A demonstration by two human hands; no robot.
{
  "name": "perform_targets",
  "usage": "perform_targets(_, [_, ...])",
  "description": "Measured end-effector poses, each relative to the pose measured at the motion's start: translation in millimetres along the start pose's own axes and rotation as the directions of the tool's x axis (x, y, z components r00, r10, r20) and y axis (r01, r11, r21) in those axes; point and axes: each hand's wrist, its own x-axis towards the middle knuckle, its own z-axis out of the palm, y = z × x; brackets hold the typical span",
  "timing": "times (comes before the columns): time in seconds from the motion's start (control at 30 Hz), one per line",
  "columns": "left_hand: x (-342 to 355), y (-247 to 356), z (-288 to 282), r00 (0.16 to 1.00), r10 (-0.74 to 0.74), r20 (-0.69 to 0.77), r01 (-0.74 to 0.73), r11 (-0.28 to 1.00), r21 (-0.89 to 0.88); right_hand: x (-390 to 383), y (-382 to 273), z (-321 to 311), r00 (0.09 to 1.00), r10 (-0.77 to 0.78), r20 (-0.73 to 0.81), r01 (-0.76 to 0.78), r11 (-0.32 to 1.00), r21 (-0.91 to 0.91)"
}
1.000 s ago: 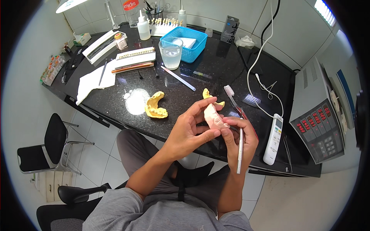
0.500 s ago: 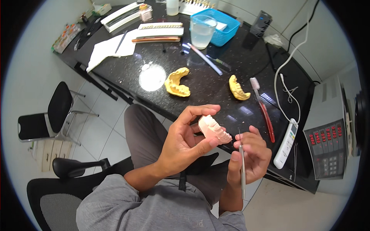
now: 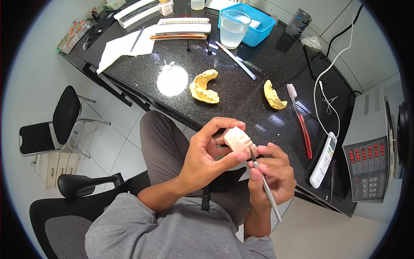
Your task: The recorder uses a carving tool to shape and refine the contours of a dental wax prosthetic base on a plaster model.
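My left hand (image 3: 202, 159) is closed round a pale pink dental cast (image 3: 236, 139), fingers at its back, thumb along its lower front. My right hand (image 3: 276, 181) grips a slim metal hand tool (image 3: 268, 194) like a pen; its thin upper end touches or overlaps the cast's teeth, which I cannot tell apart. Beyond my hands lie a C-shaped yellow cast (image 3: 200, 88) and a smaller yellow cast (image 3: 272, 96), with a red-handled toothbrush (image 3: 304, 129) to the right of the smaller one.
On the black desk (image 3: 164, 103) stand a water glass (image 3: 232, 36), blue basket (image 3: 261, 32), white cases (image 3: 183, 26) and paper towel (image 3: 116, 52). A white remote (image 3: 321, 166), cables and a display unit (image 3: 366, 157) are at right. An empty chair (image 3: 62, 121) stands left.
My right fingers were on the cast, drew slightly away, and are back near it, with the tool now slanted toward the teeth. The view has shifted, showing the desk higher at first, then steadier.
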Motion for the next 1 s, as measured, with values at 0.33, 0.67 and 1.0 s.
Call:
perform_targets(0.33, [1.2,-4.2,-1.6,1.000,0.028,0.008,-0.028,0.999,-0.039,1.0,0.2,-1.0,1.000,0.018,0.008,-0.018,1.000,-0.002])
perform_targets(0.67, [0.5,-6.0,-1.5,0.999,0.042,0.001,-0.042,0.999,-0.027,-1.1,3.0,-3.2,0.999,0.042,0.023,-0.042,0.998,0.036])
perform_targets(1.0, [2.0,-3.1,-2.8,1.000,0.025,-0.002,-0.025,1.000,-0.013,-4.0,4.4,-1.2,0.993,0.118,0.013,-0.119,0.982,0.145])
